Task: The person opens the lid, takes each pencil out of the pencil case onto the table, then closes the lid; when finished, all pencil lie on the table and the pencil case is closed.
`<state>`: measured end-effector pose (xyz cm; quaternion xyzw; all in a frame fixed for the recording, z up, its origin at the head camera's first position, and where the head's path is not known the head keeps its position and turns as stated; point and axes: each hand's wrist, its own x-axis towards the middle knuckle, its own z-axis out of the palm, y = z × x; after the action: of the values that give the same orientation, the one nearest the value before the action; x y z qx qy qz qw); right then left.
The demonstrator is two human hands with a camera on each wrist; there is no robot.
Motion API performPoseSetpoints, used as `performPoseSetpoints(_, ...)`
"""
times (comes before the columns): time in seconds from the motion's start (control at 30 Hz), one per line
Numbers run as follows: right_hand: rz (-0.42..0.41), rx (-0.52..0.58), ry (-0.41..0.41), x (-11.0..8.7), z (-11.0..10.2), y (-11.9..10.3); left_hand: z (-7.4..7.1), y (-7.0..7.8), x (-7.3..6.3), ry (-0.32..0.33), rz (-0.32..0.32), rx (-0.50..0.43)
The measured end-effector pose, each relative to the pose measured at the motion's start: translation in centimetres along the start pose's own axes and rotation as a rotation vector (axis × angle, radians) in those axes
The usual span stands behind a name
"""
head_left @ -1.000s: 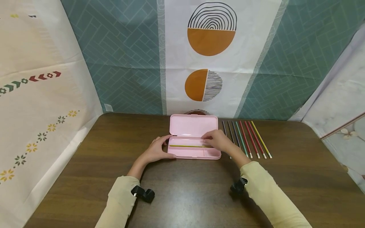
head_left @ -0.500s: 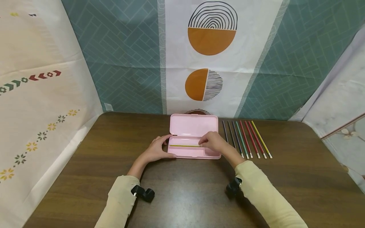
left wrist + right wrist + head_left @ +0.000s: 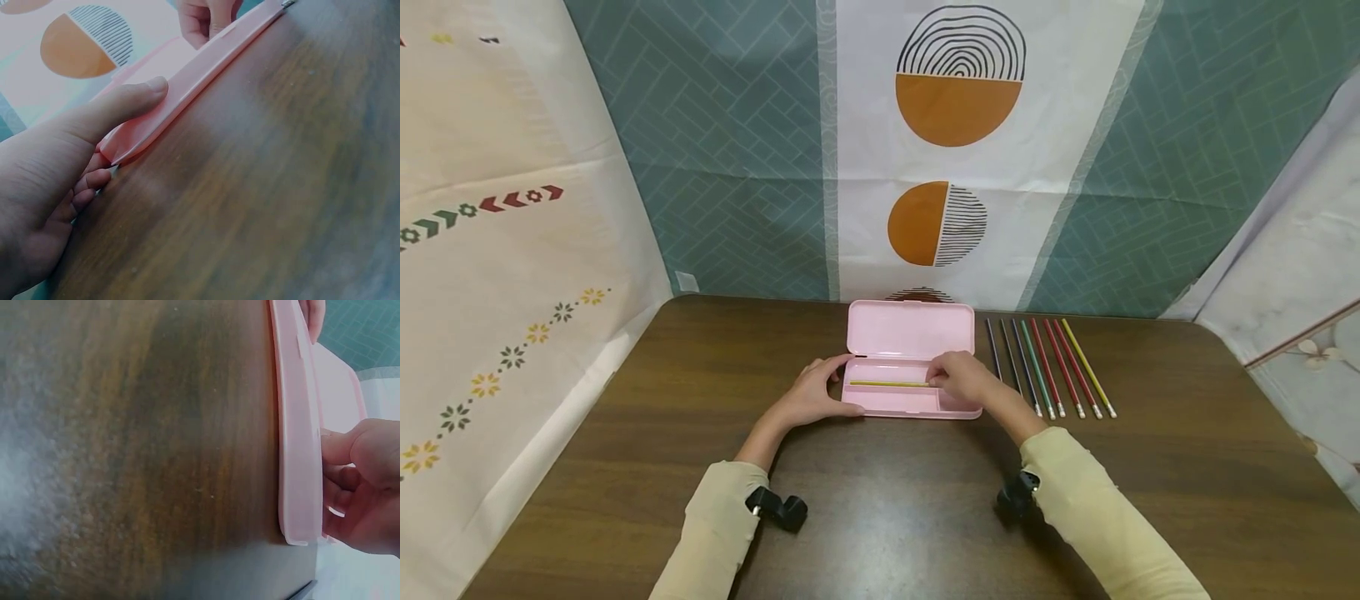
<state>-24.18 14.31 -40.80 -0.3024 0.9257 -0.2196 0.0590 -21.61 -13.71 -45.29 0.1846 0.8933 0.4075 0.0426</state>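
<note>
A pink pencil case (image 3: 891, 404) lies open on the table, its lid (image 3: 910, 327) laid back towards the wall. My left hand (image 3: 811, 398) grips the case's left end; the left wrist view shows the thumb (image 3: 147, 94) on the front side and the fingers round the end. Inside the rear compartment a yellow pencil (image 3: 887, 384) lies lengthwise. With curled fingers, my right hand (image 3: 962, 375) reaches into the case and pinches this pencil near its right part, hiding that end. In the right wrist view, the right hand (image 3: 369, 487) is behind the case's front wall (image 3: 299, 450).
To the right of the case, several pencils lie side by side on the brown table (image 3: 880, 500): dark ones, a green pencil (image 3: 1037, 368), red ones and another yellow pencil (image 3: 1088, 367). A patterned cloth (image 3: 745, 167) hangs behind the table.
My right hand has shifted a little left and down along the yellow pencil in the case, then slightly back right. The left hand has stayed at the case's left end.
</note>
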Motion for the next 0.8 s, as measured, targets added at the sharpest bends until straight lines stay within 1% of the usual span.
performPoseSetpoints(0.2, -0.030, 0.032, -0.018, -0.01, -0.43, -0.04, -0.04, 0.03, 0.11, 0.001, 0.000, 0.000)
performPoseSetpoints(0.33, -0.026, 0.043, -0.021, -0.02, -0.61, -0.07, -0.07, -0.05, 0.12, 0.000, 0.006, 0.006)
performPoseSetpoints(0.43, -0.005, 0.063, -0.046, -0.03, -0.67, -0.10, -0.07, -0.08, 0.06, -0.003, 0.006, 0.013)
performPoseSetpoints(0.53, -0.003, 0.077, -0.088, -0.03, -0.81, -0.15, -0.05, -0.08, 0.00, -0.007, 0.002, 0.015)
performPoseSetpoints(0.67, -0.057, 0.042, -0.129, 0.10, -1.00, -0.11, -0.04, -0.01, -0.14, -0.007, -0.002, 0.007)
performPoseSetpoints(0.8, -0.106, -0.008, -0.121, 0.18, -1.03, -0.11, 0.00, -0.04, -0.17, -0.004, 0.005, 0.007)
